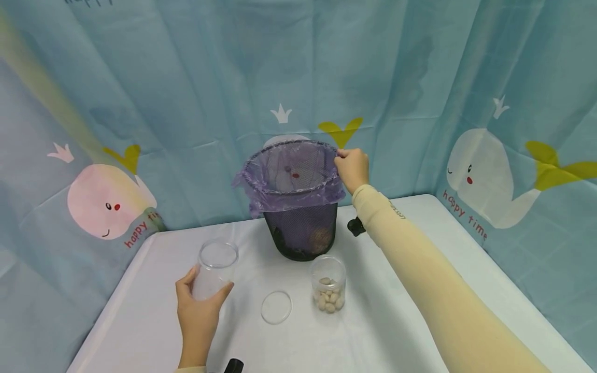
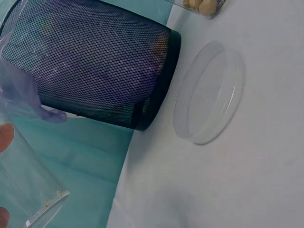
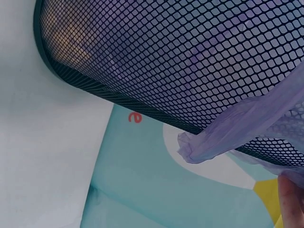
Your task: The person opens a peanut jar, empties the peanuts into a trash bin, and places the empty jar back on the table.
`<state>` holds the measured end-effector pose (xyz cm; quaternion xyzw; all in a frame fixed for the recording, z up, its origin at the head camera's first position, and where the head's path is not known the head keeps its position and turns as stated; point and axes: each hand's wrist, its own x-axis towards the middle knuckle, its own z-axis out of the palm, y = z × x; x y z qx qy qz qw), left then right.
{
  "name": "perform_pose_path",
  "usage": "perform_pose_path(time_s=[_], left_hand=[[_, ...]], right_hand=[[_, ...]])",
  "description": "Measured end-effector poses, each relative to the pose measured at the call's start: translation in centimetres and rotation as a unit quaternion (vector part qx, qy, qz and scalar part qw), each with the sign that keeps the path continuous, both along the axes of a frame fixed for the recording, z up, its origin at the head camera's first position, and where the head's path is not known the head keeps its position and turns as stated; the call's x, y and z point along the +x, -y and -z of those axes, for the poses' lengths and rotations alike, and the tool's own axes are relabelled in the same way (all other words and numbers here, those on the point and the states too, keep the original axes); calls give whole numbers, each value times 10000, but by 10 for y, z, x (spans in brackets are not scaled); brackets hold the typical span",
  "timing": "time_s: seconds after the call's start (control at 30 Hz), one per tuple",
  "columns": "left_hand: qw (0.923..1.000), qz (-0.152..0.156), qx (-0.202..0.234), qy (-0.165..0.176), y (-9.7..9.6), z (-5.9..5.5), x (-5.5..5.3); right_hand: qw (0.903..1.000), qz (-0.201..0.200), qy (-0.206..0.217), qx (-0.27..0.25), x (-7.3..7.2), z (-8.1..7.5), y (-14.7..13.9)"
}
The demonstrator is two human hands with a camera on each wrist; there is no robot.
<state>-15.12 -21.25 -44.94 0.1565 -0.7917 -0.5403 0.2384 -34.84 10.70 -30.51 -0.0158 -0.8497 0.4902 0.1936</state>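
My left hand [image 1: 198, 313] holds a clear plastic jar [image 1: 215, 274] round its side, thumb on one side and fingers on the other. In the left wrist view a few small crumbs show by the end of this jar [image 2: 28, 180]. My right hand [image 1: 353, 167] pinches the rim of a black mesh bin [image 1: 303, 233] on its right side, where a purple bag [image 1: 298, 201] is folded over the edge. Something brownish lies low inside the bin, seen through the mesh. A round clear lid [image 2: 209, 95] lies on the table between the two arms.
A second clear jar [image 1: 328, 285], part filled with pale shelled nuts or similar, stands in front of the bin. Behind the bin a small black object [image 1: 356, 227] sits beside the right forearm. A blue curtain [image 1: 210, 103] with whale prints surrounds the white table [image 1: 252, 342].
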Motion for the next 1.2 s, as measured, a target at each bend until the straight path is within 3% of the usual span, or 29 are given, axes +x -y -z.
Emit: perform_pose_path(time_s=[0.5,0.8,1.2], left_hand=[[9932,239,1096,299,-3,39,2],[9879,112,1486,433,-4,60,4],[9840,76,1723,446,-7,68,3]], right_hand=[[9999,40,119,-10,-2,2,-1],[9999,76,102,-20,-1,3,2],[9999,26,103,-31,-2,3,0]])
